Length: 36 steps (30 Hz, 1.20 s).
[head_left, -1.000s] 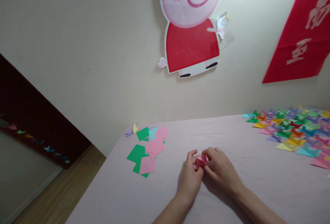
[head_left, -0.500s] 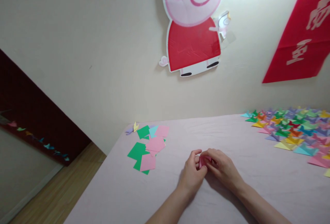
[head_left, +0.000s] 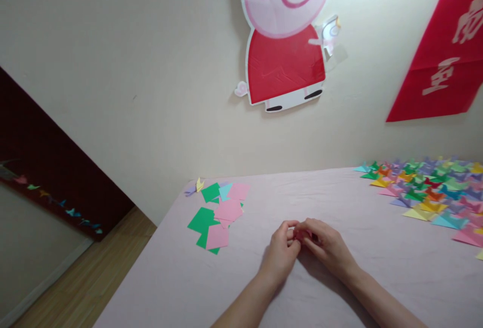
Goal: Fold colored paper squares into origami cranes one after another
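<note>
Just above the table's middle, a small folded piece of pink paper (head_left: pixel 302 235) sits between my two hands, mostly covered by the fingers. My left hand (head_left: pixel 282 251) grips it from the left, thumb and fingertips closed together. From the right, my right hand (head_left: pixel 325 242) pinches the same paper with its fingers curled over the top. The paper's exact folded shape is hidden.
Loose pink paper squares (head_left: pixel 228 211) and green squares (head_left: pixel 203 220) lie to the left, near two small folded papers (head_left: pixel 199 185). Rows of colourful folded paper cranes (head_left: pixel 426 187) cover the right back of the cloth-covered table (head_left: pixel 158 277). A wall (head_left: pixel 169 91) stands behind.
Less of the pink paper shows between my fingers than before, and it looks darker. Both hands stay in nearly the same place, still holding it.
</note>
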Each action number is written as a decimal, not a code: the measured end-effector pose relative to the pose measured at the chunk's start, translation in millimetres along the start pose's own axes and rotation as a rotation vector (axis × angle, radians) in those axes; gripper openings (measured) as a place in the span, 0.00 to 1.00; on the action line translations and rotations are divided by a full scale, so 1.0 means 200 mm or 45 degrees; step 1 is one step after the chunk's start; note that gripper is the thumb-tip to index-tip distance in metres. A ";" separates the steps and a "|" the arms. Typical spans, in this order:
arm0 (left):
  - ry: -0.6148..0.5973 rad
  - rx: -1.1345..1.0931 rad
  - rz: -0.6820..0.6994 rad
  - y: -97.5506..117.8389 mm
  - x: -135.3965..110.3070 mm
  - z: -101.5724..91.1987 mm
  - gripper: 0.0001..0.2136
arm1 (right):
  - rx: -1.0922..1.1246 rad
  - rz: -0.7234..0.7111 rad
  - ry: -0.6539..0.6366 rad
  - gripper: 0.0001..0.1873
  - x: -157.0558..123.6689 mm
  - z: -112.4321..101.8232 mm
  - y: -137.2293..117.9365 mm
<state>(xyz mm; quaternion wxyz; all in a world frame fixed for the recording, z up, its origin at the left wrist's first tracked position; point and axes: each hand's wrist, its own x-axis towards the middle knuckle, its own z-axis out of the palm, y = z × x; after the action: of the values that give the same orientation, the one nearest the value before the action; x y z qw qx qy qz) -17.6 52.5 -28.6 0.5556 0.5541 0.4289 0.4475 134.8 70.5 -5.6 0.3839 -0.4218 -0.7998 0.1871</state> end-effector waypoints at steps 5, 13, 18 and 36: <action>-0.024 -0.143 -0.015 0.01 0.01 0.00 0.19 | 0.225 0.091 -0.060 0.11 0.00 -0.01 -0.01; 0.021 -0.152 -0.012 0.08 0.00 0.00 0.12 | 0.501 0.258 -0.089 0.13 0.02 -0.01 0.01; 0.152 -0.075 -0.035 0.09 0.00 0.03 0.12 | 0.513 0.311 -0.020 0.13 0.01 -0.01 0.01; 0.334 1.267 0.165 0.15 -0.10 0.02 0.17 | 0.207 0.332 -0.059 0.10 0.01 0.05 0.04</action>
<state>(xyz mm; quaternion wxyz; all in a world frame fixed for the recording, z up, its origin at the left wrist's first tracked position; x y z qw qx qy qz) -19.0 32.5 0.2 0.1375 0.7160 0.6207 0.2885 131.2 77.3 -16.5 0.3708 -0.4851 -0.7291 0.3091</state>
